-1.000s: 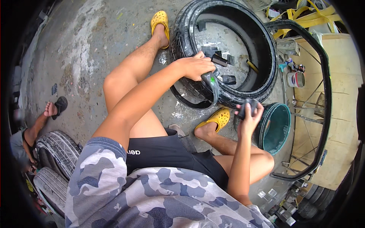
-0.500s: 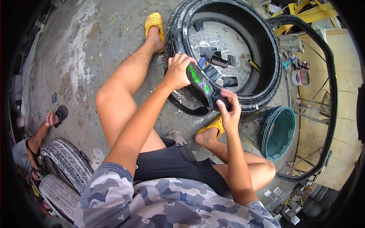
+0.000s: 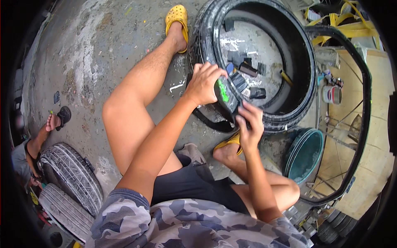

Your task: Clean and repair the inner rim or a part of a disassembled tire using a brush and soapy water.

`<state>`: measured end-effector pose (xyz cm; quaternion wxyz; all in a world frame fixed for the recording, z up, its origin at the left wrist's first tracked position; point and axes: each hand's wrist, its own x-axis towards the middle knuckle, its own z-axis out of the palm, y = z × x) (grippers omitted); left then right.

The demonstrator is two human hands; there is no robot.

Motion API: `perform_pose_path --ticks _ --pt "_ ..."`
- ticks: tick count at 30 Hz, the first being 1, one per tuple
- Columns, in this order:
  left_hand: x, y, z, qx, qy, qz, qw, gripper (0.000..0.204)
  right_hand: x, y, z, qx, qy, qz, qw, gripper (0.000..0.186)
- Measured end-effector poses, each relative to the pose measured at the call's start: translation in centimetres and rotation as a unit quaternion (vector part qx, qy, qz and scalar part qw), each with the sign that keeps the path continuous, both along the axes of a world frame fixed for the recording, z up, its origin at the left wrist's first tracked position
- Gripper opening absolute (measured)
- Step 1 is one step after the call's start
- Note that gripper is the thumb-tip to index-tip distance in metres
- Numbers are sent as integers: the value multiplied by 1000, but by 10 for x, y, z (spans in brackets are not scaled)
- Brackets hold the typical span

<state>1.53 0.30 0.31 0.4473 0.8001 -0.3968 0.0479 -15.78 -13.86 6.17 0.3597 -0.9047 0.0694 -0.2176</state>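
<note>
Floor (image 3: 103, 89): grey, white-stained
Far: black tire (image 3: 300, 58), dark scraps (image 3: 249, 70) inside
Near left: 2 dusty tires (image 3: 76, 177)
Right: green bucket (image 3: 307, 159)

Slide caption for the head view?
Left hand grips a green-marked black band beside a tire, right hand against the band.

A curved black strip (image 3: 228, 104), marked bright green, is held over the flat-lying tyre's (image 3: 306, 58) near-left edge.

Tyre workshop, a large black tyre (image 3: 301, 51) is lying on a stained floor (image 3: 120, 53), black scraps (image 3: 248, 69) are littering its middle, whitened tyres (image 3: 80, 175) are crowding the lower left.
</note>
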Motion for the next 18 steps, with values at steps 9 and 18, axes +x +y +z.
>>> perform_pose_path --ticks 9,18 --pt "-2 0 3 6 16 3 1000 37 -21 2 0 9 55 -28 998 29" --pt "3 2 4 0 4 8 1000 36 6 -2 1 -41 12 24 999 28"
